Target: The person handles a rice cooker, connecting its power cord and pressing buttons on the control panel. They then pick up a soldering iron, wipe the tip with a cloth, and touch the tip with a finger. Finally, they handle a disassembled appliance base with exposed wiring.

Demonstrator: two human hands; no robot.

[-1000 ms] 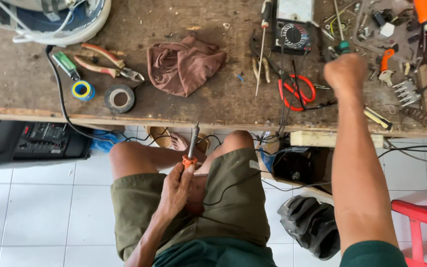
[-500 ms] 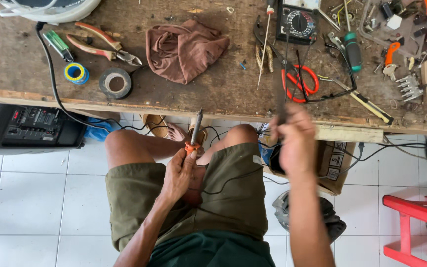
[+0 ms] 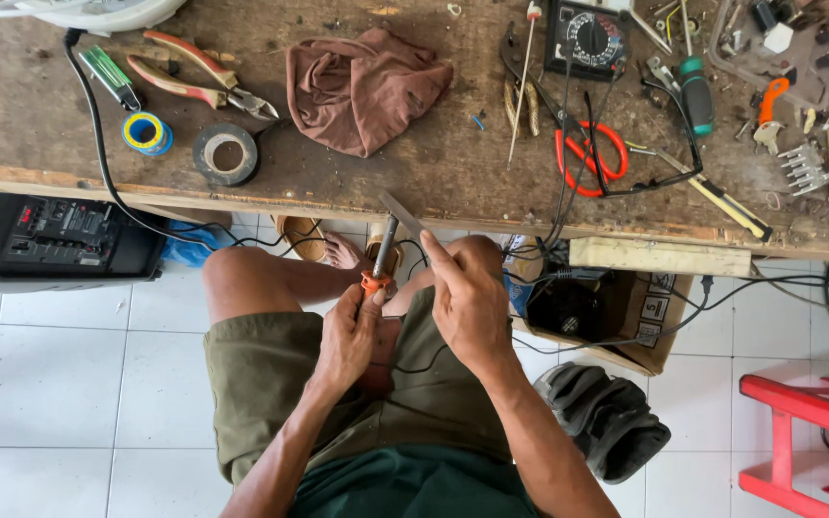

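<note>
Two hands (soldering iron (image 3: 382, 251), blade (image 3: 403, 215))

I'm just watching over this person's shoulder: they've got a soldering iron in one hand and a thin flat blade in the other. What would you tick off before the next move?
1. Iron gripped firmly: left hand wraps the soldering iron by its orange collar. Ok.
2. Blade held steady: right hand pinches the thin flat blade, angled toward the iron's shaft. Ok.
3. Blade touching the iron: they meet or cross near the shaft. Cannot tell.
4. Iron clear of skin: it points away, above bare knees. Not ok, a risk if hot.
5. Iron's cord free: a thin black cord lies across the lap. Cannot tell.
6. Bench edge clear ahead: workbench edge bare there. Ok.
</note>
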